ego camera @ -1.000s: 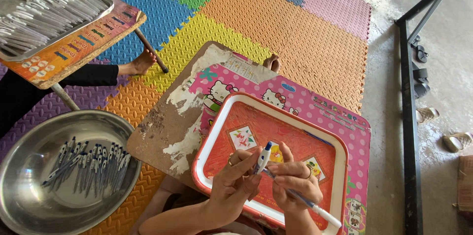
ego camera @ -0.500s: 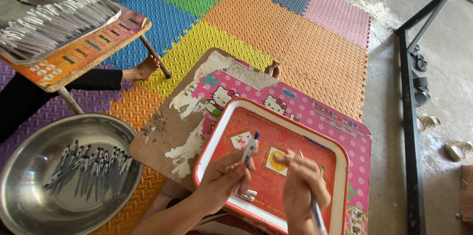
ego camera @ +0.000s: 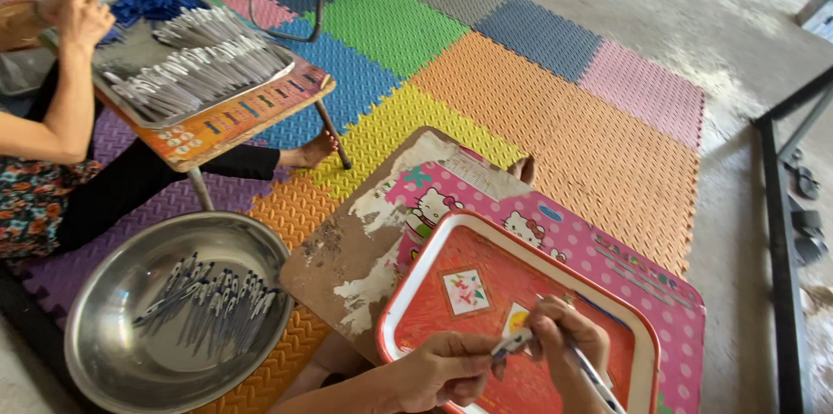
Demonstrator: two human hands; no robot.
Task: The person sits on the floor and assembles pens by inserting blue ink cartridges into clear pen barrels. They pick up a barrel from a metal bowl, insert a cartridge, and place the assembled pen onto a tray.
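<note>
**Both hands now together on the pen, low over the red tray**

Watching the head cam feed here. Half a second ago the hands were a bit apart, the left one holding the pen upright; now they've closed in on each other and the view has tipped up to show more of the room. My left hand (ego camera: 447, 371) is pinching the short white-and-blue pen piece (ego camera: 512, 343), and the right hand (ego camera: 568, 345) is gripping the long thin pen body (ego camera: 594, 377) that runs down to the bottom edge. Looks to me like the two parts are being pushed together, though the joint itself is hidden by fingers.

All this sits over the red tray (ego camera: 416, 288) with small square pictures on it, on a pink dotted cartoon-cat table (ego camera: 607, 249). Left of that, a steel bowl (ego camera: 113, 362) of finished pens (ego camera: 208, 301). Another person's hand (ego camera: 82, 15) works at a tray of pens (ego camera: 186, 67).
</note>
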